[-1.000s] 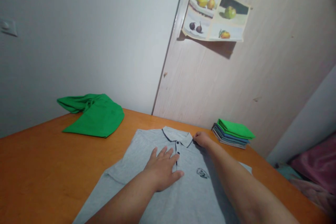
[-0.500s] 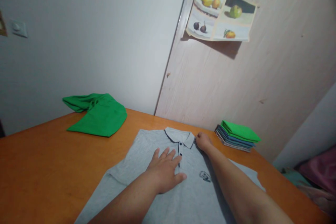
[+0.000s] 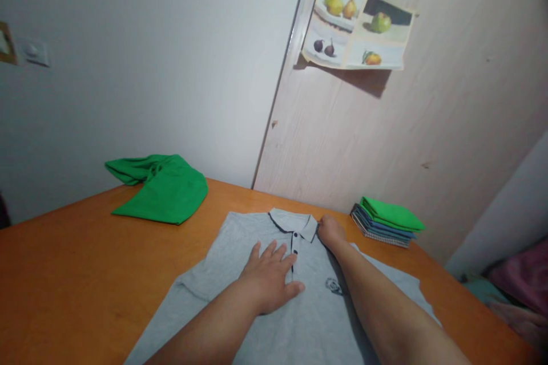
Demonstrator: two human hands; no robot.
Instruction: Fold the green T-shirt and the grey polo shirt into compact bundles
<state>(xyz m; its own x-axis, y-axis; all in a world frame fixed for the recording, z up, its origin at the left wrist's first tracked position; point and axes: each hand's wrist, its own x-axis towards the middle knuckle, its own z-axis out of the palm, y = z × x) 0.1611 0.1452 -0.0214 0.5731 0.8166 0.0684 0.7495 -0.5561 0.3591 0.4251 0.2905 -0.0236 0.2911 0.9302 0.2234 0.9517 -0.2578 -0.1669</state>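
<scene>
A light grey polo shirt (image 3: 308,319) lies front side up on the orange table, its collar (image 3: 291,221) toward the wall. Dark buttons run down the placket, and a dark printed emblem marks the chest. Flat on the shirt's front, beside the placket, rests my left hand (image 3: 268,279) with its fingers spread. My right hand (image 3: 331,232) is closed at the shirt's shoulder, just right of the collar, gripping the fabric there. Its fingertips are mostly hidden. My right forearm crosses over the shirt's right side and covers part of the sleeve.
A crumpled green cloth (image 3: 171,194) lies at the back left of the orange table (image 3: 64,279). Folded fabrics (image 3: 387,222), green on top, are stacked at the back right. The wall stands behind, with a fruit picture (image 3: 359,25). Pinkish fabric (image 3: 522,279) shows at far right.
My right hand has shifted very slightly, and more of the shirt's sleeve shows beyond my right forearm. My left hand stays flat in place. The view has tilted a little.
</scene>
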